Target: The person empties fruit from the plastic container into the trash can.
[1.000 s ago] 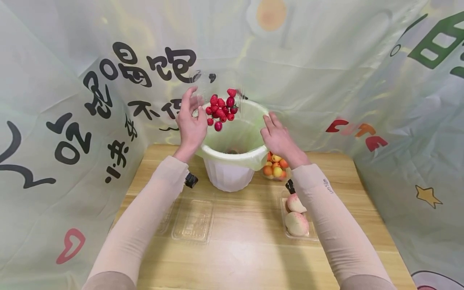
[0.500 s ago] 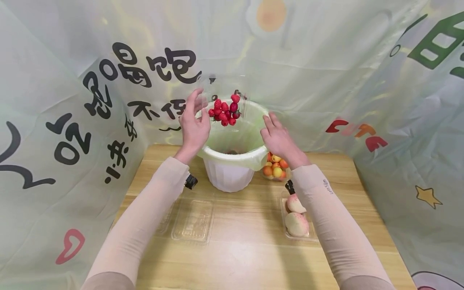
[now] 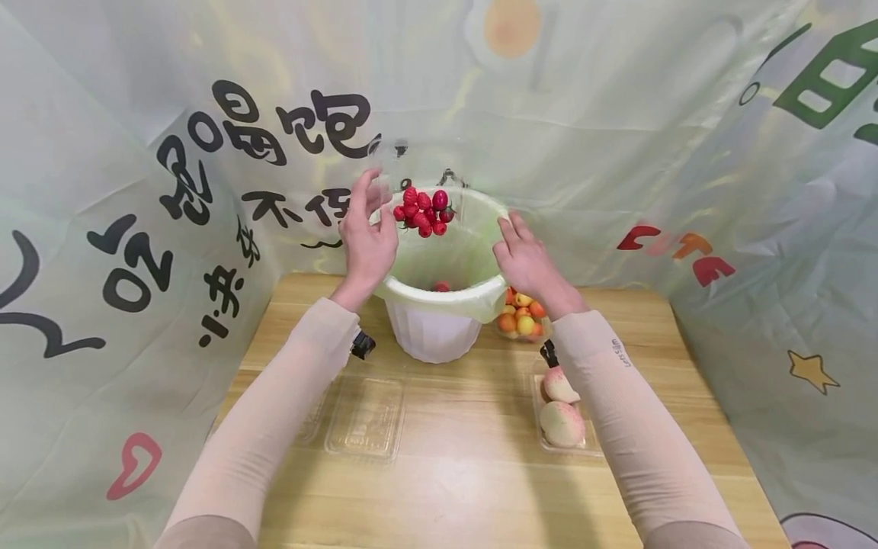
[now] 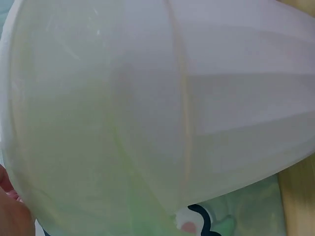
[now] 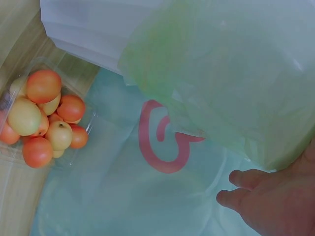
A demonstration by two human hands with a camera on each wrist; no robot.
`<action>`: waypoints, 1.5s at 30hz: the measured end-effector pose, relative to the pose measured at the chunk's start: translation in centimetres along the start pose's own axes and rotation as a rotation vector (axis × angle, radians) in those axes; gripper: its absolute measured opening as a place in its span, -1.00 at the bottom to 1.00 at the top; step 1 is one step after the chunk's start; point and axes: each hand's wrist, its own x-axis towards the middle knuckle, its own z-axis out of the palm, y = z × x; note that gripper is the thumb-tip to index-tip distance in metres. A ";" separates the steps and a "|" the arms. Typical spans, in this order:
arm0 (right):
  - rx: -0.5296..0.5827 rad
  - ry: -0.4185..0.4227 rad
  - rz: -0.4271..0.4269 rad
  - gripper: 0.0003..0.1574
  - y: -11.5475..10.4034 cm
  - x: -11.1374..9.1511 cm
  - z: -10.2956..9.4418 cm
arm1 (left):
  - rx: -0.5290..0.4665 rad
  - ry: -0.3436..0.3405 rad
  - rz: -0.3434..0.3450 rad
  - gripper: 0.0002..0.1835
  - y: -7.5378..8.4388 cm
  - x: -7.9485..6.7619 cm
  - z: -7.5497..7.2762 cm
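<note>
Two hands to report in the head view. Found left hand (image 3: 366, 240) gripping a clear container (image 3: 421, 164) by the left side. Found right hand (image 3: 524, 255) touching the rim of a white bin (image 3: 435, 335), fingers extended; cannot tell of any thumb pinch there. Governing relation: container directly right of left hand, tilted over the bin mouth, apart from right hand. Long axis faint through clear plastic; judged to slope down towards the body. Observed red fruit (image 3: 425, 213) between both hands, nearer the left, and a red piece (image 3: 441, 287) lower, inside the bin. Noted peaches (image 3: 562, 424) bodyward of right hand, clear tray (image 3: 366, 415) bodyward of left.

Left wrist view: green liner (image 4: 64, 147) beside a partial left hand; grip not shown.

Right wrist view: right hand beside liner, two fingertips (image 5: 236, 177) extended; orange and yellow fruit (image 5: 50, 105) well apart.
</note>
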 end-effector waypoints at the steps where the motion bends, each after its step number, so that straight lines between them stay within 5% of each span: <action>1: -0.002 0.001 0.000 -0.12 0.0 0.0 0.0 | 0.000 -0.002 -0.001 -0.46 0.0 0.0 0.0; 23: -0.005 0.009 0.003 -0.12 -0.3 0.0 0.1 | 0.041 -0.023 0.058 -0.51 -0.1 -0.3 -0.1; 32: -0.005 0.006 0.005 -0.12 -0.1 0.0 0.2 | -0.005 -0.011 0.002 -0.46 -0.1 -0.3 -0.2; 45: 0.002 0.003 0.011 -0.13 0.0 0.0 0.1 | -0.017 0.015 0.030 -0.52 0.1 -0.2 0.4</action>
